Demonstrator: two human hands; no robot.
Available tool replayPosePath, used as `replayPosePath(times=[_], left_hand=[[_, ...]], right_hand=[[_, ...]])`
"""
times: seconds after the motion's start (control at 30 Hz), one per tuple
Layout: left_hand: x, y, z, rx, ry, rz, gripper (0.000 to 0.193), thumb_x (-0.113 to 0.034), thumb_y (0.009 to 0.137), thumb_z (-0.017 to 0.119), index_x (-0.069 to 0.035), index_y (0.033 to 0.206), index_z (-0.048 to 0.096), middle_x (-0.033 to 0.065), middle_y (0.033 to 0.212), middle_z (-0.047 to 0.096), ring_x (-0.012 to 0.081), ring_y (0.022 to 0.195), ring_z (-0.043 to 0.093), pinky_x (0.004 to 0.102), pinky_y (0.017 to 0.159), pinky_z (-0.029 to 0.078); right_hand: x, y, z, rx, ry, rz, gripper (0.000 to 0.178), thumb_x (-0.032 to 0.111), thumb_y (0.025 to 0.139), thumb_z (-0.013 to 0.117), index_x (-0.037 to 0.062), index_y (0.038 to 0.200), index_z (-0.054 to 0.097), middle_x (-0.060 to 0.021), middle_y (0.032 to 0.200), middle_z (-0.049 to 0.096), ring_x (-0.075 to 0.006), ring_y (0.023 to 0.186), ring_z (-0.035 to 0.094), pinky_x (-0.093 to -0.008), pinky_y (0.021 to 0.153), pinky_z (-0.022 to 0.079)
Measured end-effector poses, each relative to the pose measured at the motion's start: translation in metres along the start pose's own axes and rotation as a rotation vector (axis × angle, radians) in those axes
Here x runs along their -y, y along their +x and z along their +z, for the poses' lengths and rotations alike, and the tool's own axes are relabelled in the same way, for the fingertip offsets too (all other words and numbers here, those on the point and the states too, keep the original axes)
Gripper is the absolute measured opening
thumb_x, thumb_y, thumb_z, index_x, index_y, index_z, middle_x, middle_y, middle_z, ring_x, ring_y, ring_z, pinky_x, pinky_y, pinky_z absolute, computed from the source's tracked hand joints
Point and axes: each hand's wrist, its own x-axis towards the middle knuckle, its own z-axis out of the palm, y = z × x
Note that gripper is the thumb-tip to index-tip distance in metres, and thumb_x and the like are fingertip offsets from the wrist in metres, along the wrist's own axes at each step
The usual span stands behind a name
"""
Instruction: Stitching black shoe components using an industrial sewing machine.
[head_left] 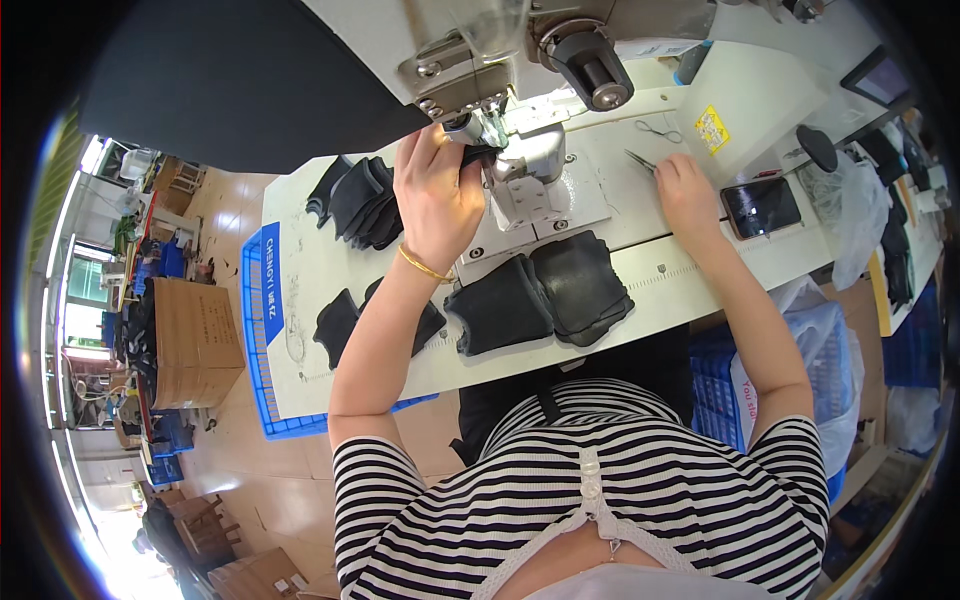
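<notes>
My left hand (pixel 437 195) is up at the needle area of the sewing machine (pixel 530 170), its fingers closed on a black fabric piece (pixel 478 154) beside the presser foot. The hand hides most of that piece. My right hand (pixel 688 200) rests on the machine table, fingers closed around a slim, pointed metal tool like tweezers (pixel 640 160); its grip end is hidden. Near the table's front edge lie two overlapping stacks of black fabric pieces, a left stack (pixel 500 305) and a right stack (pixel 580 285). More black pieces (pixel 365 205) are piled left of my left hand.
Smaller black pieces (pixel 338 325) lie partly under my left forearm. A dark phone (pixel 762 207) sits right of my right hand, and a thread loop (pixel 658 131) lies beyond it. A blue plastic crate (pixel 258 345) stands by the table's left edge, a cardboard box (pixel 195 345) farther left.
</notes>
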Motion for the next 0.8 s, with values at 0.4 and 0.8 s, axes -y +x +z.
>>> replayPosePath(times=[0.4,0.8], left_hand=[[-0.038,-0.083,-0.090,-0.067,-1.462,-1.422,0.019,-0.002,0.091,0.057,0.008,0.104,0.066,0.0171,0.102,0.071,0.0251,0.091,0.070,0.0349,0.085,0.056],[-0.073,-0.100,-0.079,0.090,-1.680,-1.482,0.019,-0.004,0.091,0.057,0.006,0.104,0.067,0.0148,0.102,0.071,0.0207,0.091,0.069,0.0317,0.085,0.055]], right_hand=[[0.126,-0.002,-0.110,0.364,1.180,0.588,0.028,0.019,0.091,0.070,-0.0007,0.111,0.064,0.0015,0.078,0.060,-0.0062,0.068,0.053,-0.0220,0.063,0.043],[0.154,-0.006,-0.097,0.101,0.792,0.080,0.030,0.022,0.086,0.073,-0.0014,0.101,0.063,-0.0099,0.076,0.060,-0.0243,0.059,0.059,-0.0325,0.052,0.045]])
